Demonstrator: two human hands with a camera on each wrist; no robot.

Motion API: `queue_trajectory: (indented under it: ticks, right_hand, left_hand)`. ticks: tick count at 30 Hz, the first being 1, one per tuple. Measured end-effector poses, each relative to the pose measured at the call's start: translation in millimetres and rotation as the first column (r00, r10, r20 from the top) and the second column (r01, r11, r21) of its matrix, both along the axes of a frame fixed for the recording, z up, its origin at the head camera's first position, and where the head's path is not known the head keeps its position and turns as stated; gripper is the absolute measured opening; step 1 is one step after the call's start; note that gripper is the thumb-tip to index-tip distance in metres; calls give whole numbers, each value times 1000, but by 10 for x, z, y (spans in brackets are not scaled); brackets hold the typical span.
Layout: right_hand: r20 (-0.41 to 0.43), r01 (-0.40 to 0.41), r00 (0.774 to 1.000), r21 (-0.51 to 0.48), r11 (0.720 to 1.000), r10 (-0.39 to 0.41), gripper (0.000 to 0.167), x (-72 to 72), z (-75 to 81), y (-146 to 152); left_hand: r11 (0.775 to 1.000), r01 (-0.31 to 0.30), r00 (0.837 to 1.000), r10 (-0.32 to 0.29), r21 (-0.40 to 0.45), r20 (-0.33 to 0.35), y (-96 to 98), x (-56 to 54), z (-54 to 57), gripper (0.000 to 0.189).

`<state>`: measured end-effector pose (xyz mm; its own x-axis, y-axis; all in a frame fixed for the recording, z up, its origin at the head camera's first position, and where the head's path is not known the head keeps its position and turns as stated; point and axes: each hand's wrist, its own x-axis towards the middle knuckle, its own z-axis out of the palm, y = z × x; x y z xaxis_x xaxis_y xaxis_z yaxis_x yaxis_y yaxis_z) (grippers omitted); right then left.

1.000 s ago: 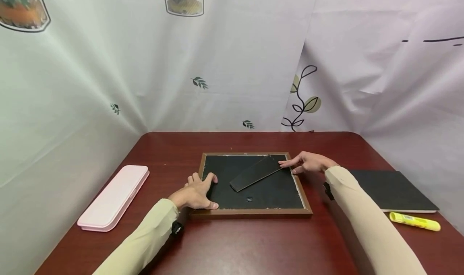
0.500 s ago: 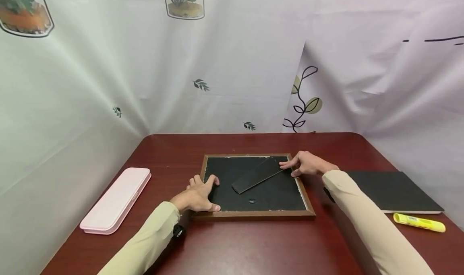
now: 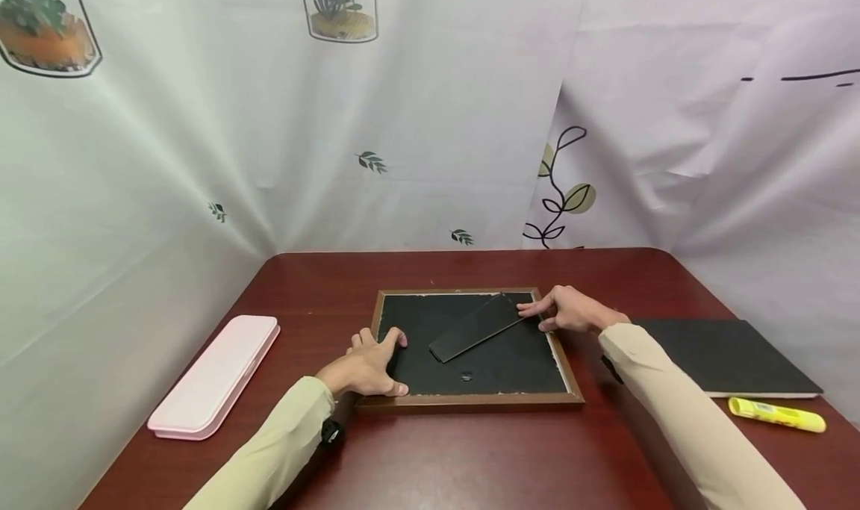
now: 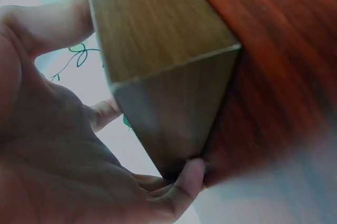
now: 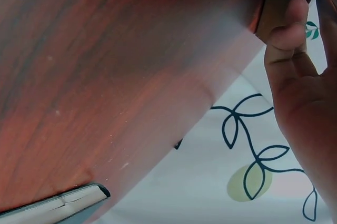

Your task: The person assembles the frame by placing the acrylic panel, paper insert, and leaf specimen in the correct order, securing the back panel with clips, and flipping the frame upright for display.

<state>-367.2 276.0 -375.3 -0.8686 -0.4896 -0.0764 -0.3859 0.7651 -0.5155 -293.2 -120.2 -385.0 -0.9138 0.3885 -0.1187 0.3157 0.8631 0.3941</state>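
Note:
A picture frame (image 3: 473, 400) with a brown wooden rim lies face down on the table, its black backing upward. A black easel stand (image 3: 473, 329) slants across that backing. At the frame's left side, my left hand (image 3: 363, 364) grips the rim, thumb near the front corner; the left wrist view shows fingers curled against the wooden edge (image 4: 168, 113). My right hand (image 3: 571, 308) grips the right rim near the back corner, with fingertips at the stand's upper end. In the right wrist view, curled fingers (image 5: 289, 37) press the frame's side.
On the left of the dark red table (image 3: 430, 465) lies a pink case (image 3: 215, 375). A black-covered book (image 3: 728, 357) and a yellow tube (image 3: 776, 414) lie at the right, by the right forearm. A printed white curtain (image 3: 430, 122) hangs behind the table.
The head view has tilted up slightly, so everything on the table sits a little lower in it. Both hands keep their places on the picture frame, and the stand looks the same.

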Motion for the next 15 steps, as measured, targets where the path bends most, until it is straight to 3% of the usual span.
queue_trajectory:
  ticks: [15]
  right_hand:
    - [-29,-2,1000,-4,1000,2,44,29,-42,-4]
  left_hand:
    - [999,12,1000,-12,43,3,-38,13,3,65]
